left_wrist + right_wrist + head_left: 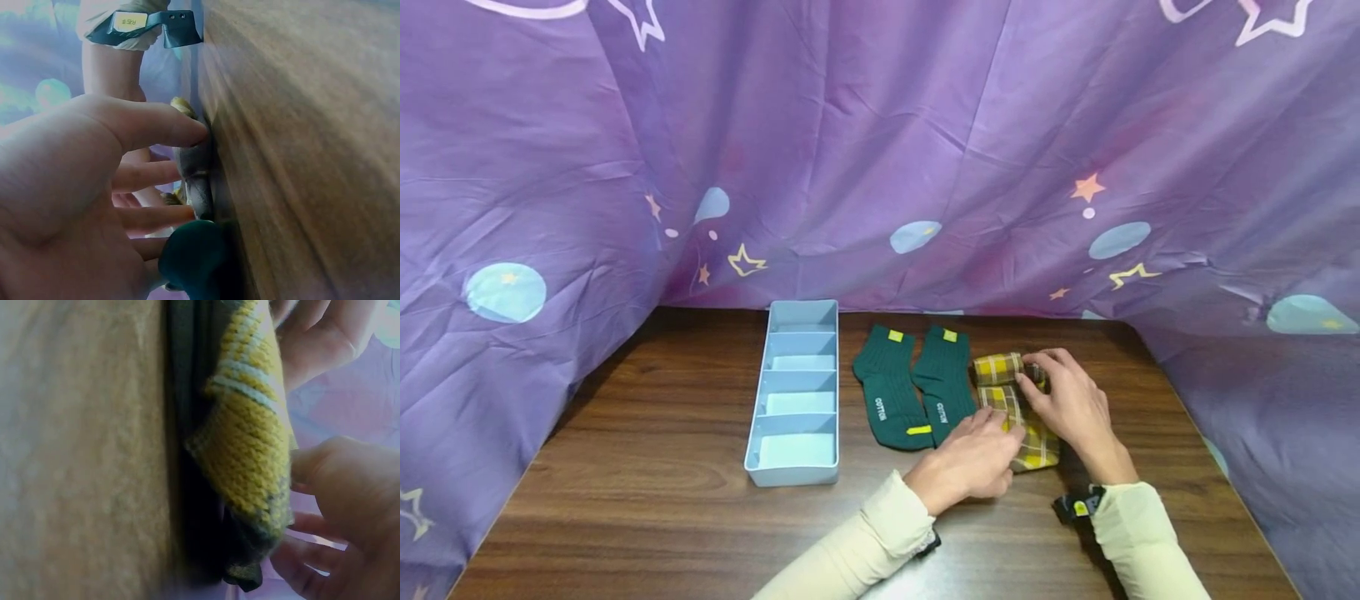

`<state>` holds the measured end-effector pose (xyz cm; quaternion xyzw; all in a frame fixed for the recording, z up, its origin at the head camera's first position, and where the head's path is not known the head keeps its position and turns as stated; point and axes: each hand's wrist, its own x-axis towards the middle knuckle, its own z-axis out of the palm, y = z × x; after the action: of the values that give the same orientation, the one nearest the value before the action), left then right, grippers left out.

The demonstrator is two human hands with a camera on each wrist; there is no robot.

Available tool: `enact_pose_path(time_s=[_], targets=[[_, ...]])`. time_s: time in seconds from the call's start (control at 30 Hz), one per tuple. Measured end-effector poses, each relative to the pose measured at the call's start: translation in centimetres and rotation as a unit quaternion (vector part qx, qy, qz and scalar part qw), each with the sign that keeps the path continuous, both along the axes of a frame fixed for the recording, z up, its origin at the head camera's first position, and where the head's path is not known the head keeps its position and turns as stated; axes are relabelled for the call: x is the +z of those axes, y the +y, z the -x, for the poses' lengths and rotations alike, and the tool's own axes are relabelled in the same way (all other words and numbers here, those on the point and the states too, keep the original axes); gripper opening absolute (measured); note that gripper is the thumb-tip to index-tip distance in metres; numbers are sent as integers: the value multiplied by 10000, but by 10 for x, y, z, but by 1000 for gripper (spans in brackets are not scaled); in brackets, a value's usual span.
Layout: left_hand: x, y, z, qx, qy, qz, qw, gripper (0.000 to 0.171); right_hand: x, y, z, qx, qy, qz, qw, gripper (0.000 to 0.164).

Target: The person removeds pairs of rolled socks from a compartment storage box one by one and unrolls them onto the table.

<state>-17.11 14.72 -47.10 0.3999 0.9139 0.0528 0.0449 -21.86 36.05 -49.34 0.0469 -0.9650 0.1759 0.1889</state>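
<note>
A pair of yellow-and-brown plaid socks [1037, 442] lies on the table, its far end folded over into a band. My right hand [1070, 402] pinches that folded end, thumb on the near side and fingers beyond it. The right wrist view shows the yellow knit of the plaid socks [250, 444] close up, beside the thumb. Over the near left part of the socks rests my left hand [973, 457], fingers extended and touching the fabric. In the left wrist view, the left thumb [181, 128] reaches a grey part of the socks. Both hands partly hide the pair.
Two dark green socks [887, 387] lie flat side by side, just left of the plaid pair. Further left stands a light blue divided tray [749, 450] with several compartments. A purple patterned curtain [865, 150] hangs behind the wooden table [647, 467].
</note>
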Motion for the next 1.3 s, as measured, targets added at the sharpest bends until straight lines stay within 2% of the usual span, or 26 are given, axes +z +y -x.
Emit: enact_pose_path(time_s=[0.17, 0.37, 0.43, 0.53, 0.67, 0.73, 0.93, 1.13, 1.3], targets=[[-1, -1, 1, -114, 48, 21, 9999, 53, 1, 0, 0, 10, -160, -123, 9998, 46], [-1, -2, 1, -337, 144, -25, 9993, 55, 3, -1, 2, -115, -53, 135, 9998, 52], [-1, -3, 0, -429, 279, -26, 9987, 53, 4, -1, 2, -140, -18, 203, 9997, 48], [-1, -3, 0, -514, 356, -36, 9980, 50, 3, -1, 4, -228, 122, 162, 9995, 32], [0, -3, 0, -538, 322, -41, 9980, 48, 4, -1, 5, -301, 189, 37, 9994, 18], [0, -3, 1, -527, 285, -35, 9982, 49, 5, 0, 5, -260, 72, -30, 9996, 20], [0, -4, 2, -538, 284, -42, 9981, 48, 7, 1, 14, -103, -341, -290, 9989, 39], [0, -4, 3, -695, 206, -66, 9973, 48, 7, 1, 23, -364, -332, -222, 9985, 32], [2, -3, 2, -827, 100, -55, 9965, 48, 5, 3, 27, -630, -115, -66, 9979, 33]])
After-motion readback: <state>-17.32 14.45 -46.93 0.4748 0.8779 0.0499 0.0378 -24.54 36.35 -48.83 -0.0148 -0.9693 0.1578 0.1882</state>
